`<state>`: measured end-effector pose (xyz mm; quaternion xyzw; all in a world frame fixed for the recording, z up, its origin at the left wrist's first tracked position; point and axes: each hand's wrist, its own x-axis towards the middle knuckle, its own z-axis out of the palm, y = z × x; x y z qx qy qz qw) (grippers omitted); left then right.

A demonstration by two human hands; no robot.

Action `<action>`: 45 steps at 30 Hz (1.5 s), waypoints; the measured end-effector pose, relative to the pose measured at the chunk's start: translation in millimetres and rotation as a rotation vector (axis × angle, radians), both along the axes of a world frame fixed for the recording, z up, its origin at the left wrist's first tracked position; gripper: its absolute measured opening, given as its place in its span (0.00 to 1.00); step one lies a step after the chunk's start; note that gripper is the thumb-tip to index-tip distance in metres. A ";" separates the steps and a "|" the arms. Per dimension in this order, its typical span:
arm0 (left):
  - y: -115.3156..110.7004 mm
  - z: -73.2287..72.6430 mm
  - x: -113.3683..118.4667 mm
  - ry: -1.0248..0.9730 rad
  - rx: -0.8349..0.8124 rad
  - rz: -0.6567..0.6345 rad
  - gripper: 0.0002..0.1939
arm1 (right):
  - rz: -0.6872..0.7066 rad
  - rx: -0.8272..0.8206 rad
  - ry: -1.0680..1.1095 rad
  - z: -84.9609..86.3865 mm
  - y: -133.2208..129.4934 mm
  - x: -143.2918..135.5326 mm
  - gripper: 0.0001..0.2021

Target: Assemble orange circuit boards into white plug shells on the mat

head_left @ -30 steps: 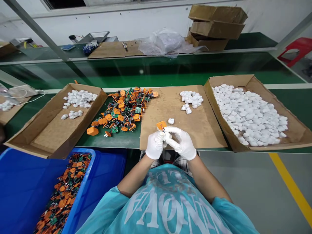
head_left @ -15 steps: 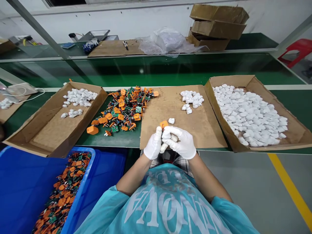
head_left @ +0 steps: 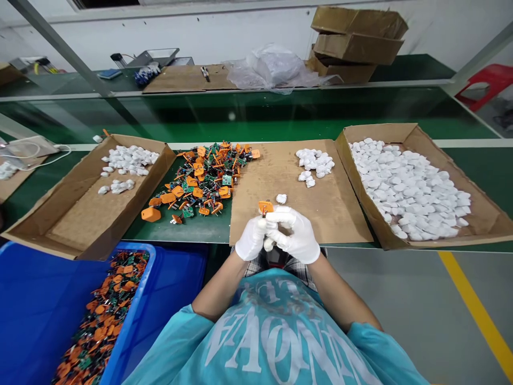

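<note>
Both my hands wear white gloves and meet over the front edge of the cardboard sheet. An orange-capped plug part [head_left: 265, 206] sticks up from the pinched fingertips, its lower end hidden by the gloves. My left hand [head_left: 251, 239] is closed around it from the left. From the right, the thumb and bent fingers of my right hand [head_left: 295, 235] close on the same part; whether a white piece is also between them I cannot tell. Just beyond the fingers lies a single white piece [head_left: 281, 199] on the cardboard sheet [head_left: 272, 166].
Orange-and-green plug parts [head_left: 200, 182] are heaped on the left. White pieces [head_left: 315, 162] lie in a small group at the sheet's back. Cardboard trays with white pieces stand left [head_left: 76, 224] and right [head_left: 491, 216]. A blue bin [head_left: 32, 310] of plug parts sits lower left.
The orange cap has tipped and shifted slightly left, now seen more edge-on. My right fingers have curled, showing a gap between thumb and forefinger. The loose white piece stays put.
</note>
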<state>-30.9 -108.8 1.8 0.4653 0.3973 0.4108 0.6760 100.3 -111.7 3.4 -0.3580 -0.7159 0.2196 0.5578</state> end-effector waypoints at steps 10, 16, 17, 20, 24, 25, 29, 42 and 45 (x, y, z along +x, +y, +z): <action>3.6 -14.3 0.0 -0.016 0.291 0.272 0.27 | -0.111 0.137 -0.048 7.6 -3.8 1.8 0.16; 4.4 -10.1 -5.6 0.248 0.424 0.252 0.22 | -0.172 0.197 -0.141 5.0 -3.1 -3.5 0.15; 4.7 -8.5 -6.6 0.276 0.431 0.247 0.20 | -0.172 0.193 -0.141 4.4 -3.4 -3.8 0.15; 6.2 -6.3 -8.8 0.364 0.420 0.279 0.16 | -0.143 0.180 -0.157 3.6 -4.7 -5.2 0.16; 8.4 -12.1 -9.8 0.404 0.381 0.340 0.18 | -0.141 0.179 -0.204 4.9 -7.4 -7.6 0.17; 8.8 -14.1 -9.8 0.400 0.368 0.345 0.19 | -0.132 0.146 -0.189 5.6 -8.0 -7.8 0.17; 8.8 -15.3 -10.3 0.363 0.323 0.324 0.22 | -0.090 0.026 -0.118 9.7 -9.7 -6.8 0.15; 1.6 2.9 -15.7 0.184 0.318 0.212 0.30 | -0.129 0.118 -0.196 10.7 -16.7 -6.4 0.19; 2.7 6.1 -14.9 0.185 0.313 0.178 0.31 | -0.154 0.162 -0.234 8.0 -14.9 -7.7 0.21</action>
